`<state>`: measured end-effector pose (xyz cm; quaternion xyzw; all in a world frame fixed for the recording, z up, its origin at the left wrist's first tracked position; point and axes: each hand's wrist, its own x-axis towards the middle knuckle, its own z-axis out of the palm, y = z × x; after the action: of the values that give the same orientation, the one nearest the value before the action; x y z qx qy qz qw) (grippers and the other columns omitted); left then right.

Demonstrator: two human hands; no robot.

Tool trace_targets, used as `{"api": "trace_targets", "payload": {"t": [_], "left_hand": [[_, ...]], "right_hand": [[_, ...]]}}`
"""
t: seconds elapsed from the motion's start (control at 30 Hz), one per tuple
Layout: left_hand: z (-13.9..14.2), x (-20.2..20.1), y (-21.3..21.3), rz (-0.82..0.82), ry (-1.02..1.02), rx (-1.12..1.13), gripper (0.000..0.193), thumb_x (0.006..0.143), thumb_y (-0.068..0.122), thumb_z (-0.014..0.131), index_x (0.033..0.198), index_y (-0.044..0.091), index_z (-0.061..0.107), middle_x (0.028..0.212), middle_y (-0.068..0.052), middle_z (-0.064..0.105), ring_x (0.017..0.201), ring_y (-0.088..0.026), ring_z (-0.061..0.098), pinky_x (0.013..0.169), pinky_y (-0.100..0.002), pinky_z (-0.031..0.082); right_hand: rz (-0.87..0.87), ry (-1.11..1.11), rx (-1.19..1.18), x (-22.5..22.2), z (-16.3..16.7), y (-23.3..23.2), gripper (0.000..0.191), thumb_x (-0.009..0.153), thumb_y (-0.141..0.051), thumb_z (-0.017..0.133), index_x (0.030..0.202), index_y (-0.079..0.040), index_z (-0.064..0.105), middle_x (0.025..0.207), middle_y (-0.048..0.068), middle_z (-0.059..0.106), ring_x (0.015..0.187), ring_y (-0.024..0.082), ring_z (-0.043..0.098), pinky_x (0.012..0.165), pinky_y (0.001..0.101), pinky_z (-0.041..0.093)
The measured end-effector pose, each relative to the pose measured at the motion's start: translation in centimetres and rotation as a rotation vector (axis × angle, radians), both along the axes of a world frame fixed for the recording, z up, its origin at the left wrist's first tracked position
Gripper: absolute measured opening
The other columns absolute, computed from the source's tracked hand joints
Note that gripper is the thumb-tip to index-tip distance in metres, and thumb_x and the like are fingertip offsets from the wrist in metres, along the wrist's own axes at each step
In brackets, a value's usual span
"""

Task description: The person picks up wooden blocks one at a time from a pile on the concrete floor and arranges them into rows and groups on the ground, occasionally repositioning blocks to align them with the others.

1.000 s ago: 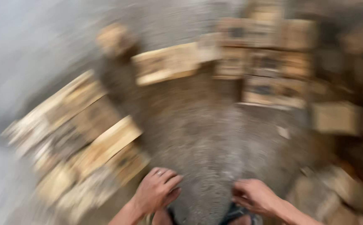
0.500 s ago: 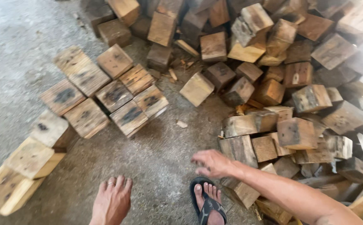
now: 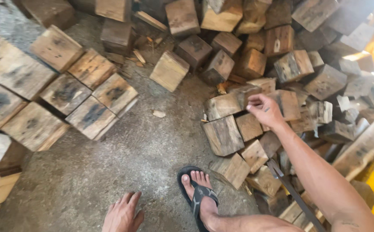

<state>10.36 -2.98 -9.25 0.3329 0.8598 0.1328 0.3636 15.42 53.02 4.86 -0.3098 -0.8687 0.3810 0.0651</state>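
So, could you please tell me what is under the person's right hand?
The right hand reaches over a heap of weathered wooden blocks, fingers on the top ones. Whatever lies under the heap is covered. Bare concrete floor shows beside it.

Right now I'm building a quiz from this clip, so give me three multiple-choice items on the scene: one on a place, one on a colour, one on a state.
1. Where is the right hand?
A. Over the heap of wooden blocks
B. Flat on the floor
C. On the sandal

2. What colour is the sandal?
A. White
B. Black
C. Red

3. How is the left hand?
A. Gripping a block
B. Clenched in a fist
C. Open and empty

Key: 1 A, it reaches onto the loose blocks at right. 2 B, its sole and strap are black. 3 C, its fingers are spread above the concrete floor, holding nothing.
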Motion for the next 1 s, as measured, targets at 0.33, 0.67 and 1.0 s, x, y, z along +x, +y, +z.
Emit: {"api": "trace_targets", "payload": {"t": [0.33, 0.67, 1.0], "left_hand": [[3.4, -1.9, 6.0, -0.13, -0.016, 0.133, 0.068, 0.079, 0.033, 0.074, 0.142, 0.02, 0.05, 0.141, -0.003, 0.056, 0.127, -0.027, 0.056, 0.102, -0.044, 0.045], [2.4, -2.0, 3.5, -0.088, -0.035, 0.111, 0.067, 0.08, 0.035, 0.072, 0.143, 0.022, 0.05, 0.141, -0.003, 0.057, 0.125, -0.027, 0.058, 0.102, -0.046, 0.047], [7.1, -2.9, 4.8, 0.191, -0.148, 0.46, 0.066, 0.079, 0.03, 0.077, 0.138, 0.008, 0.054, 0.128, -0.016, 0.063, 0.118, -0.037, 0.061, 0.097, -0.044, 0.051]], "right_hand": [[0.399, -0.668, 0.826, 6.0, -0.4, -4.9, 0.118, 0.056, -0.005, 0.086, 0.159, -0.016, 0.03, 0.164, 0.015, 0.032, 0.15, 0.036, 0.026, 0.113, 0.06, 0.027], [0.215, -0.719, 0.603, 5.9, 6.3, -1.9, 0.126, 0.045, -0.041, 0.105, 0.152, -0.016, 0.041, 0.151, 0.01, 0.049, 0.135, 0.026, 0.046, 0.117, 0.0524, 0.027], [0.073, 0.039, -0.966, 4.0, 0.2, -2.5, 0.074, 0.079, -0.02, 0.078, 0.144, 0.004, 0.052, 0.135, 0.015, 0.064, 0.124, 0.026, 0.061, 0.106, 0.044, 0.049]]}}
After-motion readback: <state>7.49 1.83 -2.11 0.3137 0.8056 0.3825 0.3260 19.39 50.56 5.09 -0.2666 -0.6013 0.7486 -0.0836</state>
